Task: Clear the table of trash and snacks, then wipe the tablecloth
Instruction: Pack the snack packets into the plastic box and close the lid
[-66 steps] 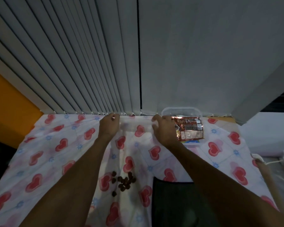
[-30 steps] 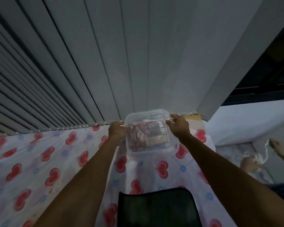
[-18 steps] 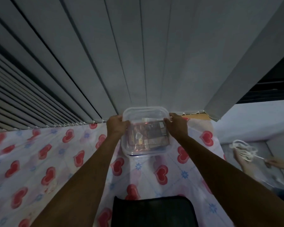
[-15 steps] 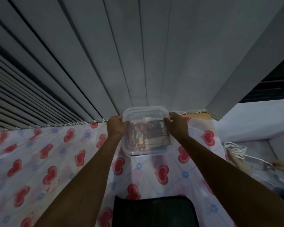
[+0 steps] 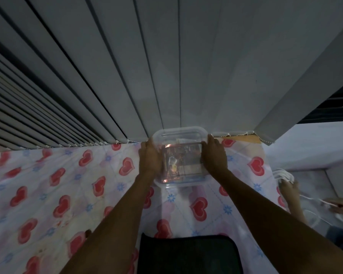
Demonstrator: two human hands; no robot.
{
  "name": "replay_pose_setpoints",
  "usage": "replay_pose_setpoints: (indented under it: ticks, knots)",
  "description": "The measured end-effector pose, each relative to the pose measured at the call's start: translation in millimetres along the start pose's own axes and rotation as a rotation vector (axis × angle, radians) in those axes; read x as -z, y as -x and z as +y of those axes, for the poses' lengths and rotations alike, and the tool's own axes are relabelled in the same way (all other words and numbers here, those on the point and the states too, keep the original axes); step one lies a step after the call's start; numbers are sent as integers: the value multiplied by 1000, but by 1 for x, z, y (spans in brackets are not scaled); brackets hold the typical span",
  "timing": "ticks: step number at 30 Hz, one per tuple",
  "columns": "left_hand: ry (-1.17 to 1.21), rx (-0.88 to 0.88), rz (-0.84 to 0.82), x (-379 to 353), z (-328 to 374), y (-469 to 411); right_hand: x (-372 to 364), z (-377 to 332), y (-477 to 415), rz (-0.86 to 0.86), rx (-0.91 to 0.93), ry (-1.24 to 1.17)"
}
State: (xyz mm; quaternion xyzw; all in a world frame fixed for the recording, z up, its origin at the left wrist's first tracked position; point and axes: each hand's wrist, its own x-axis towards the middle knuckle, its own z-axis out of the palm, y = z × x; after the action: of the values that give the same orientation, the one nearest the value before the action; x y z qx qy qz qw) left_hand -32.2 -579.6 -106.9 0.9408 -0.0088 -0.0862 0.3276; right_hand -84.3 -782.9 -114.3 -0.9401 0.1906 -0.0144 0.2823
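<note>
Head cam, dim light.

**Arms:** both stretched fwd over the surface, roughly parallel, forearms bare.
- L hand [image 5: 150, 159] is on the left wall of the clear container [image 5: 180, 133], back of hand up, palm facing in.
- R hand [image 5: 214, 158] is on the right wall in a mirror pose, thumb up by the far rim.
- Fingers of both hands are curled round the side walls, grasping the container btwn them. Fingertips mostly hidden behind the plastic.

**Container:** clear plastic, rectangular w/ rounded corners.
- Sits at the far edge of the surface, right of centre, up against the foot of the vertical blinds [image 5: 127, 66].
- Its near edge is over the tablecloth [image 5: 67, 184]. Can't tell if the base sits on the cloth or is just off it.
- Contents: one snack packet [image 5: 183, 161], reddish-brown foil w/ print, lying flat, seen through the plastic. It takes up most of the floor area. Glare on the foil, print unreadable.

**Tablecloth:** white w/ red hearts + small blue flowers.
- Covers the surface except a bare wooden corner [image 5: 244, 138] at far right, near R hand.
- Yellowish stains in the cloth left of L forearm.
- One small dark crumb [image 5: 88, 232] lies just beside that forearm.

**Other:**
- Black panel [image 5: 186, 254] w/ rounded corners at bottom centre, btwn the forearms.
- At right, off the surface, a second person's hand [image 5: 289, 188] holds a bundle of white cord [image 5: 283, 174].
</note>
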Motion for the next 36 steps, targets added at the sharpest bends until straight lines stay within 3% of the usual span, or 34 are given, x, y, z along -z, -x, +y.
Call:
replay_pose_setpoints:
  ticks: [4,10,15,19,36]
  knots:
    - [-277,-91,39,-27,-4,13,-8,-3,14,12,111,-11]
    - [-277,-161,75,-31,-13,10,-14,-1,10,41,104,20]
    - [-351,-181,70,-28,-12,10,-16,-3,4,-35,-15,95]
    - [-420,-289,57,-28,-13,4,-13,0,-4,-55,74,272]
    - [-448,-322,51,-30,-11,2,-18,5,-4,-22,139,194]
